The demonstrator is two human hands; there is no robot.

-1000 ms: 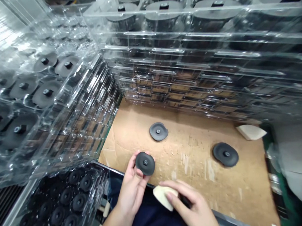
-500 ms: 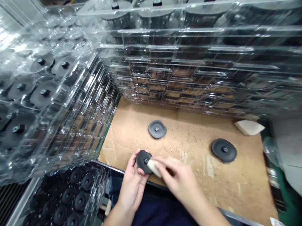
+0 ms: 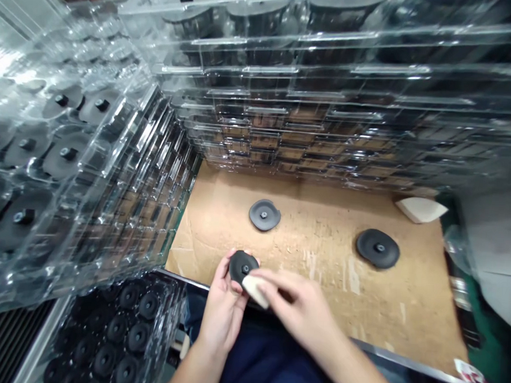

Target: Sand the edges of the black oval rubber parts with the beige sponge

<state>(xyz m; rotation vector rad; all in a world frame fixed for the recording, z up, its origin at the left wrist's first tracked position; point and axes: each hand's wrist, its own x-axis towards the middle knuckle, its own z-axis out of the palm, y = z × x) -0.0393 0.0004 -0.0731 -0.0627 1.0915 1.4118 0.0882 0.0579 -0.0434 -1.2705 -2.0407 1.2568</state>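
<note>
My left hand (image 3: 225,303) grips a black rubber disc (image 3: 240,264) with a small metal stud at its centre, held above the table's front edge. Between the fingers and thumb of my right hand (image 3: 299,303) is a white pad (image 3: 255,290), pressed against or very near the disc's lower right edge. Beyond my hands, a similar dark disc (image 3: 264,215) lies stud up on the brown board. Farther right rests another disc (image 3: 378,249), also with its stud facing up.
Stacked clear plastic trays (image 3: 275,119) form a wall behind the brown board (image 3: 322,217). More trays holding discs (image 3: 68,152) stand at the left, and another tray (image 3: 118,332) sits low at the front left. A white folded piece (image 3: 422,210) lies at the back right.
The white pad has shifted slightly left and down along the disc's edge with my right hand. The whole view has moved a little; both loose discs stay on the board.
</note>
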